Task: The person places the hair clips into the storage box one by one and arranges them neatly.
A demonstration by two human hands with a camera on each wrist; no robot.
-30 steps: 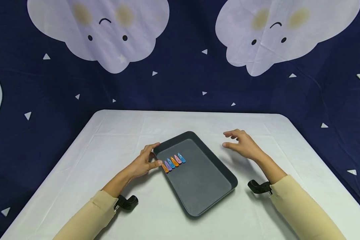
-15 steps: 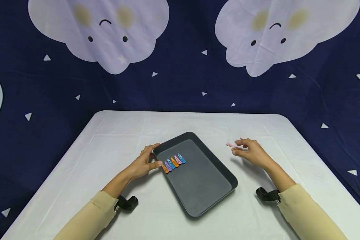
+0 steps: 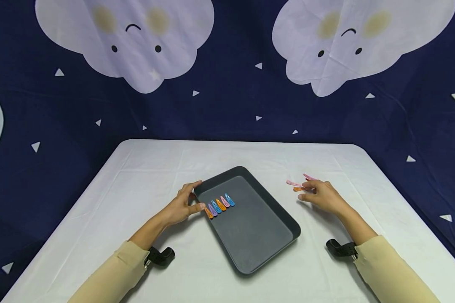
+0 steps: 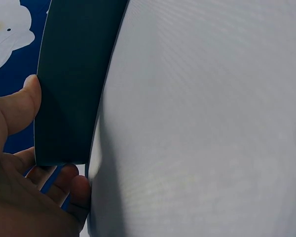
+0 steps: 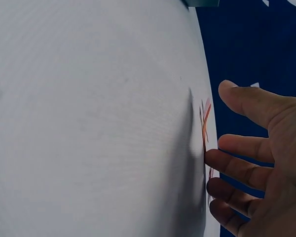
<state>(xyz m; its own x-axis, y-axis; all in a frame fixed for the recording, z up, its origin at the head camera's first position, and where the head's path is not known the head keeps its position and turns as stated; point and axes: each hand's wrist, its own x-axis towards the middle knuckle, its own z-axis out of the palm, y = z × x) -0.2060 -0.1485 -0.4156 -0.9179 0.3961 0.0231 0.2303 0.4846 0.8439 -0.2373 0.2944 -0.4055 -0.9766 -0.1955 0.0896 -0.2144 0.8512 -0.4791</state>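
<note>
In the head view my left hand holds the left corner of a dark grey baking tray. Seen from the left wrist, the thumb lies on the tray's rim and the fingers curl against its end wall. Several snap hair clips in orange, purple, blue and pink lie in a slanting row along the tray's left side. My right hand hovers low over loose clips on the table, its thumb apart from the fingers. A pink clip and an orange clip show beside the fingertips, another pink clip behind them.
A white cloth covers the table. Behind its far edge hangs a dark blue curtain with clouds and small triangles. Black wrist cameras stick out from both sleeves.
My right hand has shifted right and nearer to me, uncovering the loose pink and orange clips. The left hand, the tray and its row of clips stay put.
</note>
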